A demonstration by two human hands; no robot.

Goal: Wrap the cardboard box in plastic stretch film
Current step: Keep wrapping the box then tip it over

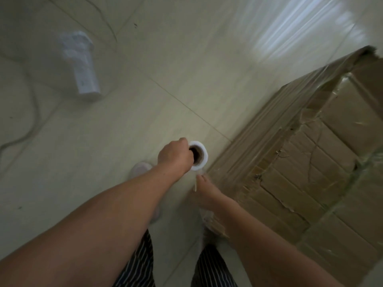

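Left hand (175, 155) curled around film roll (204, 162) top beside cardboard box (310, 162); right hand (207, 193) grip unclear.

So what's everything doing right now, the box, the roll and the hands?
cardboard box: on the floor, film round its side, top torn.
film roll: upright, held beside the box.
left hand: grips the roll's top, fingers in its core.
right hand: low under the roll; grip too blurred to tell.
white bundle: lying on the floor, untouched.
cable: loose on the floor.
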